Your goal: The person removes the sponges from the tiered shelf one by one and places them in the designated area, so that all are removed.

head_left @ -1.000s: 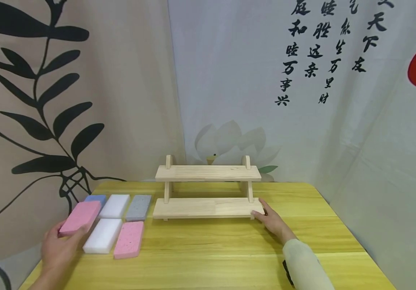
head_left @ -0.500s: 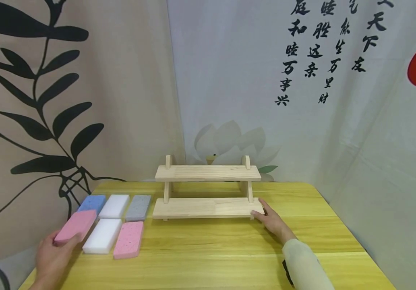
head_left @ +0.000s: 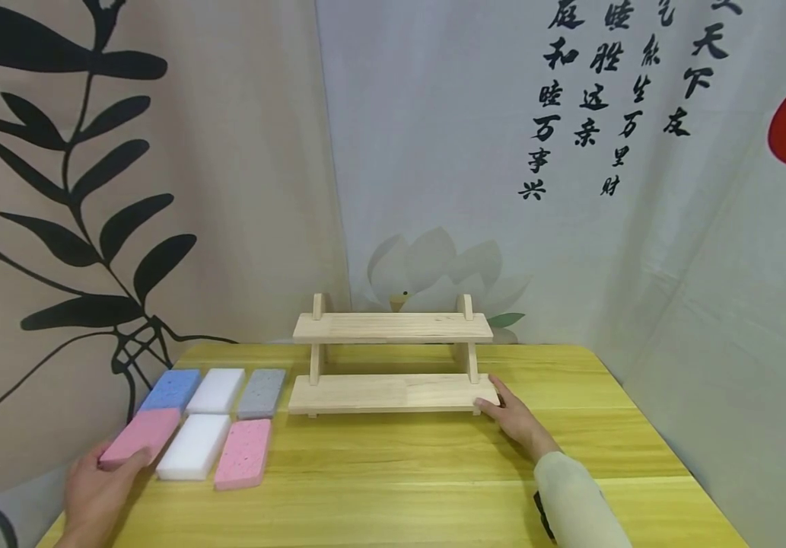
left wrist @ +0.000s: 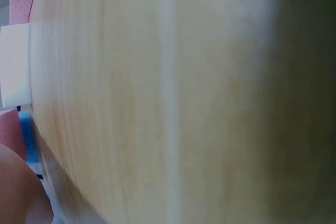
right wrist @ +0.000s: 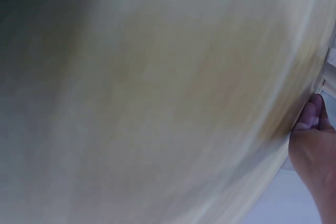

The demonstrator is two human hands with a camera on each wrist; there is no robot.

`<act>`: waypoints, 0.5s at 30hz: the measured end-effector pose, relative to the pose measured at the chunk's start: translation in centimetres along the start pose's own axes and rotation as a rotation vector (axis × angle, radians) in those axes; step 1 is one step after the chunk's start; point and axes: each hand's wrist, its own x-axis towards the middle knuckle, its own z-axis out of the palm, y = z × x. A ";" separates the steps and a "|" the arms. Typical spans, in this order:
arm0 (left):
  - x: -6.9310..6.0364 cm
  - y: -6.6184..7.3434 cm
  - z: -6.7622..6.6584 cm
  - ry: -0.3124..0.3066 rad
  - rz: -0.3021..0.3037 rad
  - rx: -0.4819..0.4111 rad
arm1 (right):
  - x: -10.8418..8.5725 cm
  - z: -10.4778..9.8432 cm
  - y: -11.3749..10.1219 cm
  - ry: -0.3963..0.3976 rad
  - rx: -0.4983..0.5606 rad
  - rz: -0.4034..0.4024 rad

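My left hand (head_left: 97,487) grips a pink sponge (head_left: 142,436) by its near end, thumb on the right side, at the table's left edge. Its far end meets a blue sponge (head_left: 170,390); whether it lies flat on the table I cannot tell. The left wrist view catches part of the thumb (left wrist: 21,192) beside the pink sponge (left wrist: 10,129). My right hand (head_left: 517,422) holds the right end of the lower board of a two-tier wooden stand (head_left: 393,393), thumb at the front edge. Only part of that hand (right wrist: 315,140) enters the right wrist view.
A white sponge (head_left: 194,447) and a second pink sponge (head_left: 244,454) lie right of the held one. Behind them are another white sponge (head_left: 216,390) and a grey one (head_left: 262,393). A printed curtain (head_left: 434,152) hangs behind the wooden table (head_left: 393,487).
My left hand has drawn the pink sponge back toward me and lowered it, uncovering the blue sponge that it partly hid. My right hand and the stand have stayed put.
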 end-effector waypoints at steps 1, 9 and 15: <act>0.0 0.0 0.0 -0.002 -0.001 0.003 | 0.0 0.0 0.0 -0.001 0.003 0.000; -0.2 0.0 -0.1 -0.003 -0.003 0.015 | 0.1 0.1 0.0 0.002 0.009 -0.005; -0.3 0.2 -0.1 0.001 -0.033 0.017 | 0.2 0.1 0.2 0.004 0.003 -0.008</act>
